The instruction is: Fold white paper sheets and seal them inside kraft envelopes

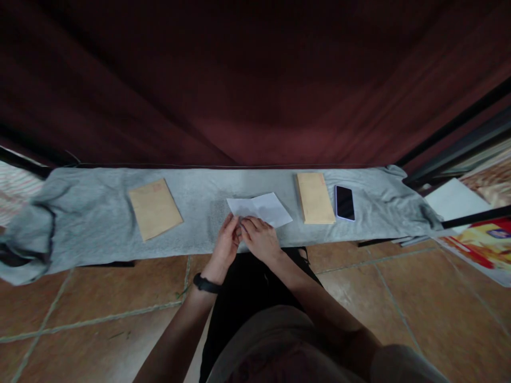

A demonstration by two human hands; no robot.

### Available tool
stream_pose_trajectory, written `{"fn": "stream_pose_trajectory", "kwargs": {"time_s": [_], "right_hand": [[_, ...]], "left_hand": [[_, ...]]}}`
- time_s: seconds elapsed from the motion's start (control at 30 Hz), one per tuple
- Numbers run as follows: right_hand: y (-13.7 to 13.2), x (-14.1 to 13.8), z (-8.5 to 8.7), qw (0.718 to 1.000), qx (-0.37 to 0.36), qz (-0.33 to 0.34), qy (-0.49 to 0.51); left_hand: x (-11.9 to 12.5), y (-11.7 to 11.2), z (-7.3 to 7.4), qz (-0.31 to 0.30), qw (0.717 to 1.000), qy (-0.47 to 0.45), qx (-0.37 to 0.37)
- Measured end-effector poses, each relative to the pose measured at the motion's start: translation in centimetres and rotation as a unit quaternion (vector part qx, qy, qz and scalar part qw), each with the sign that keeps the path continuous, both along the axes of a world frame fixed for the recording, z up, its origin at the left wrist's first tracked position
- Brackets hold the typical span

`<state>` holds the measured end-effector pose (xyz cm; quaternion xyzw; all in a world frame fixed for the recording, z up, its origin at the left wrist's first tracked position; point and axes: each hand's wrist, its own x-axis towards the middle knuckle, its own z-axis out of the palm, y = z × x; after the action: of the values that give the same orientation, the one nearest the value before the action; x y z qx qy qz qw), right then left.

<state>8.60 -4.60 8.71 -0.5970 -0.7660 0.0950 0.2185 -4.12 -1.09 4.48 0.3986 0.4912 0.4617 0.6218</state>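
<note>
A white sheet of paper (263,208) lies creased on the grey cloth (99,234) that covers a narrow bench. Both hands meet at its near left corner. My left hand (227,242), with a black band at the wrist, pinches the paper's edge with its fingertips. Right beside it, my right hand (259,236) rests with curled fingers pressing on the same edge. A brown envelope (155,208) lies to the left of the hands, and another brown envelope (315,198) to the right.
A dark phone (345,202) lies face up just right of the right envelope. Dark red curtain hangs behind the bench. Tiled floor lies below, with white and coloured printed sheets (479,234) at the far right.
</note>
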Motion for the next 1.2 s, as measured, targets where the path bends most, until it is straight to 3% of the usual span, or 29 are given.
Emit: {"fn": "stream_pose_trajectory", "kwargs": {"time_s": [0.13, 0.23, 0.37, 0.5, 0.6, 0.8, 0.9, 0.97, 1.1, 1.2], "right_hand": [[-0.7, -0.4, -2.7, 0.997, -0.048, 0.047, 0.03], [-0.2, 0.8, -4.1, 0.998, -0.042, 0.024, 0.037], [1.8, 3.0, -5.9, 0.999, -0.03, -0.016, 0.006], [3.7, 3.9, -7.4, 0.996, -0.049, -0.063, -0.025], [4.3, 3.7, -8.2, 0.995, -0.055, -0.073, -0.041], [4.2, 3.2, -8.7, 0.993, -0.061, -0.089, -0.058], [4.4, 3.4, -8.3, 0.992, -0.067, -0.09, -0.052], [4.8, 3.4, -8.0, 0.993, -0.064, -0.092, -0.046], [6.0, 3.3, -8.0, 0.995, -0.054, -0.076, -0.045], [6.7, 3.4, -8.6, 0.995, -0.058, -0.058, -0.061]], "left_hand": [[-0.6, 1.2, -1.7, 0.042, 0.997, 0.061, -0.012], [-1.3, 2.6, -2.8, 0.033, 0.989, 0.141, 0.013], [-2.1, 4.8, -3.0, 0.025, 0.968, 0.242, 0.057], [-2.6, 6.2, -2.6, 0.001, 0.927, 0.363, 0.09], [-2.6, 6.2, -2.6, -0.004, 0.893, 0.435, 0.112], [-2.3, 4.8, -2.1, -0.021, 0.855, 0.507, 0.104], [-1.7, 3.6, -1.4, 0.011, 0.81, 0.572, 0.126], [-0.9, 3.0, -1.3, 0.024, 0.776, 0.602, 0.187], [1.5, 2.9, -2.1, -0.094, 0.739, 0.584, 0.323], [2.5, 3.6, -3.3, -0.156, 0.717, 0.603, 0.314]]}}
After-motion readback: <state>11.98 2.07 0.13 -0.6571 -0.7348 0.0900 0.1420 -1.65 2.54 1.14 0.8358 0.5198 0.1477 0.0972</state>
